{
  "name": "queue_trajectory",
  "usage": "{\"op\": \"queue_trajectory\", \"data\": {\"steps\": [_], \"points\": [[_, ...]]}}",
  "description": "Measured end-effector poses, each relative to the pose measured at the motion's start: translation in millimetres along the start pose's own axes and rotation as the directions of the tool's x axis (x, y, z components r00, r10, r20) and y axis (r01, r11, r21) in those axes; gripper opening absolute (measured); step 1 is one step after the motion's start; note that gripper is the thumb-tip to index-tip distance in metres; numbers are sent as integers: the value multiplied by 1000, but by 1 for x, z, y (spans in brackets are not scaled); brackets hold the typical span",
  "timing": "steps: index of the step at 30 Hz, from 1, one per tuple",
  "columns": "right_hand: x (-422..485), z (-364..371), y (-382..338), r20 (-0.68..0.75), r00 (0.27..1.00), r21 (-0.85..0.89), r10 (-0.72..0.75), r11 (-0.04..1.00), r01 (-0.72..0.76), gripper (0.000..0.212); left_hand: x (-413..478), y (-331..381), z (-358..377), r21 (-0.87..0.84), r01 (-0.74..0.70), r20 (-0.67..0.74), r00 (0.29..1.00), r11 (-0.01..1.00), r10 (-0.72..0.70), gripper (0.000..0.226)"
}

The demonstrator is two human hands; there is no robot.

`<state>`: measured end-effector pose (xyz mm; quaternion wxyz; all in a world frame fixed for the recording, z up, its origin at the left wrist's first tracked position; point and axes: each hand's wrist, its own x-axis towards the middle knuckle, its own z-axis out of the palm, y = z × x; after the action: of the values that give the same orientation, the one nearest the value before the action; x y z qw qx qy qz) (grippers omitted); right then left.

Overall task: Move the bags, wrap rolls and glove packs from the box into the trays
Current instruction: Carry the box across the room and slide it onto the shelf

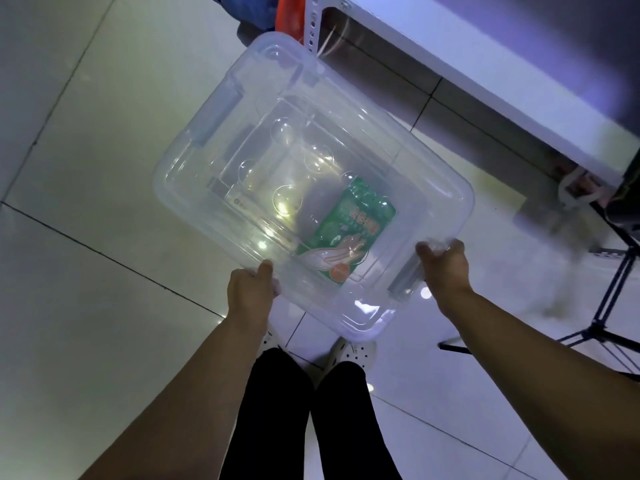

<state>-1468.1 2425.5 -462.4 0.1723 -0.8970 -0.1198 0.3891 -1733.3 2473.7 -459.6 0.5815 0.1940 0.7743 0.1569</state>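
Pale glossy floor tiles (86, 168) spread out beneath me, with a white table (485, 64) along the upper right and the black legs of a tripod (609, 306) standing at the right edge. I hold the clear plastic box (446, 188) out in front of me with both hands, well apart from each other. My left hand (251, 289) grips the near long rim, thumb on top. My right hand (445, 268) grips the rim of the near short end, just beside the grey latch (407, 278) there. A second grey latch (221, 112) sits at the far end. One green glove pack (349, 233) lies flat on the bottom of the box, towards my right hand. Below the box I see my black trousers (277, 410) and white shoes (356, 351).
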Motion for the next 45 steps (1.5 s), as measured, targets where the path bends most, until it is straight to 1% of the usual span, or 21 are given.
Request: {"op": "queue_trajectory", "data": {"steps": [2,4,6,8,9,10,11,13,14,16,17,19,21,23,26,32,38,40,42,43,45], "points": [[6,-5,-2,-51,997,-13,-65,998,64,51,-5,-1,10,2,7,25,1000,1000,-7,31],[14,-13,-3,-60,991,-33,-117,993,115,51,-9,-4,19,-71,58,33,998,996,-55,26],[21,-18,-2,-54,989,-73,-138,988,134,49,-9,-7,24,-94,85,-53,994,992,-91,22],[23,-17,1,-64,988,-70,-141,988,137,47,-12,-9,25,95,38,-226,974,995,-16,66],[22,-16,3,-77,990,-35,-117,993,114,48,-16,-7,24,224,-49,-290,950,973,115,85],[21,-14,7,-87,994,19,-71,997,73,53,-22,-5,25,366,-164,-303,910,916,284,94],[19,-13,11,-83,997,85,-8,996,15,59,-26,-4,27,516,-273,-253,857,812,449,96],[12,-9,21,-17,994,223,107,970,-101,69,-28,-2,35,744,-416,-33,759,523,650,93],[8,-7,26,38,988,286,147,946,-152,72,-27,-2,39,807,-459,108,732,371,673,91],[3,-3,34,163,964,369,210,893,-256,75,-25,-4,49,843,-521,349,721,136,598,92],[0,-2,38,224,945,395,239,864,-312,75,-24,-7,53,845,-531,417,726,61,546,95],[-2,-1,41,324,908,436,267,809,-394,67,-22,-13,59,859,-511,456,747,-21,484,101],[-4,-1,43,323,910,440,260,810,-388,52,-21,-15,61,877,-478,443,764,-49,470,104],[-7,1,43,186,955,392,230,874,-287,41,-22,-14,62,884,-462,437,765,-68,474,103],[-15,4,40,-41,993,242,113,965,-100,37,-25,-12,63,884,-462,435,764,-67,477,102],[-21,20,38,-265,964,-14,-31,999,28,26,-27,-13,62,894,-442,421,768,-76,482,102],[-21,17,30,-303,950,-156,-76,987,29,21,-28,-8,60,879,-467,452,753,-95,477,97],[-20,12,23,-332,939,-175,-84,984,26,18,-30,-2,55,856,-504,493,723,-118,484,87],[-21,8,14,-379,922,-176,-81,984,14,16,-25,12,46,827,-556,512,690,-78,512,78],[-21,7,7,-402,909,-186,-114,982,41,23,-20,23,41,823,-567,496,682,-40,537,74],[-24,11,-10,-394,862,-278,-318,936,218,42,-3,49,26,839,-544,426,683,24,594,72]]}}
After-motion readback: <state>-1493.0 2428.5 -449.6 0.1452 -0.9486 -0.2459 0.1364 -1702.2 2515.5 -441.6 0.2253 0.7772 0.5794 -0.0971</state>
